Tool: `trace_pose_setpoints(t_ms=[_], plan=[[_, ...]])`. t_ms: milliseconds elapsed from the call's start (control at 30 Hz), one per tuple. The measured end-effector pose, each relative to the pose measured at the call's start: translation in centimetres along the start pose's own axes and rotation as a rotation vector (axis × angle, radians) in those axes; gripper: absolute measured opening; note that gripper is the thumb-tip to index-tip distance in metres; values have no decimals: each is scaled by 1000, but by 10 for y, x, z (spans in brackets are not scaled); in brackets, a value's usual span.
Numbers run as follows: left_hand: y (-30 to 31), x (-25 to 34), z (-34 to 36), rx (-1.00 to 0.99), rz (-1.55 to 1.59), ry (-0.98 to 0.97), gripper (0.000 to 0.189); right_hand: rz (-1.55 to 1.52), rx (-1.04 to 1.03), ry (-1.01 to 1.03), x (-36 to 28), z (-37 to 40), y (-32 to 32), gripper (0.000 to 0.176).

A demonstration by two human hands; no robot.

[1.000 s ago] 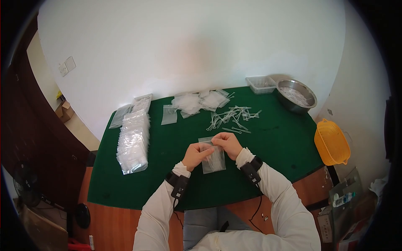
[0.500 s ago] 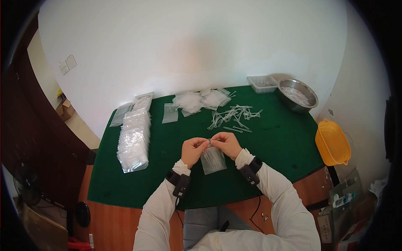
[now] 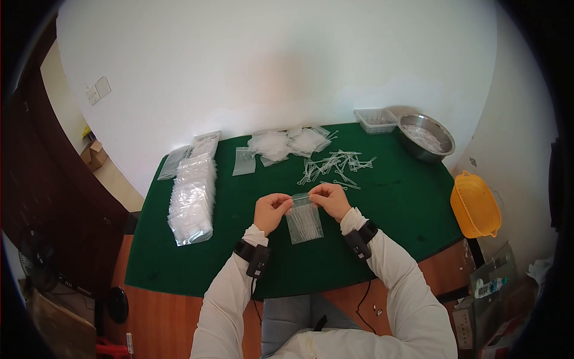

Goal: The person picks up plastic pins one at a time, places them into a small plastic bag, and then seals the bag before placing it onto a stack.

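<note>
A clear zip bag (image 3: 305, 222) with several thin white sticks inside hangs between my hands, just over the green tabletop. My left hand (image 3: 273, 212) pinches its upper left corner. At the upper right corner, the fingertips of my right hand (image 3: 330, 201) are closed on the same bag. Beyond my hands lies a loose pile of thin looped sticks (image 3: 338, 166). Farther back is a heap of small clear bags (image 3: 276, 145), with a single flat bag (image 3: 244, 161) beside it.
Overlapping filled bags (image 3: 191, 197) form a long row at the left of the green table (image 3: 394, 221). A clear plastic tray (image 3: 376, 121) and a steel bowl (image 3: 426, 139) holding clear packets stand at the back right. A yellow basket (image 3: 475, 206) is off the right edge.
My hands have moved apart along the bag's top edge, from its middle out to the corners. The bag's mouth now shows between them.
</note>
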State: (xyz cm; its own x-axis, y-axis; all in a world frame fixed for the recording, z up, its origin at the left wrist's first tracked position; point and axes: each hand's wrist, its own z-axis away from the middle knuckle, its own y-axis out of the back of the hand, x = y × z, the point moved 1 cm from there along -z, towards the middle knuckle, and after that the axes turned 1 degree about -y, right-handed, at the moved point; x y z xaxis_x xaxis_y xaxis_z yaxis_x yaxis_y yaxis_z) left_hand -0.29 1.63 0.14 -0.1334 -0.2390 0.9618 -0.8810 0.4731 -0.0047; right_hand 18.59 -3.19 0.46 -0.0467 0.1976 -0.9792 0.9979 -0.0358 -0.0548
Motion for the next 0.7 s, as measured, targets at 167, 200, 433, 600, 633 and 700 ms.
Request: trace_pose_setpoints(t_ms=[167,200,433,600,633,700], plan=[[-11,2,5,-13,-83,-59,11,-17,41,8,-7,5,-12,7],[-14,5,6,-20,-104,-68,11,20,-2,23,-6,5,-13,7],[-9,5,5,-32,-109,-58,12,125,-79,-13,-2,1,0,8],[-6,1,3,-13,-121,-48,12,75,-51,-22,-2,1,1,7],[-6,1,3,-5,-175,-82,12,67,-47,-15,0,2,-2,7],[-7,3,4,4,-229,-118,12,61,-44,-6,1,3,-7,6]])
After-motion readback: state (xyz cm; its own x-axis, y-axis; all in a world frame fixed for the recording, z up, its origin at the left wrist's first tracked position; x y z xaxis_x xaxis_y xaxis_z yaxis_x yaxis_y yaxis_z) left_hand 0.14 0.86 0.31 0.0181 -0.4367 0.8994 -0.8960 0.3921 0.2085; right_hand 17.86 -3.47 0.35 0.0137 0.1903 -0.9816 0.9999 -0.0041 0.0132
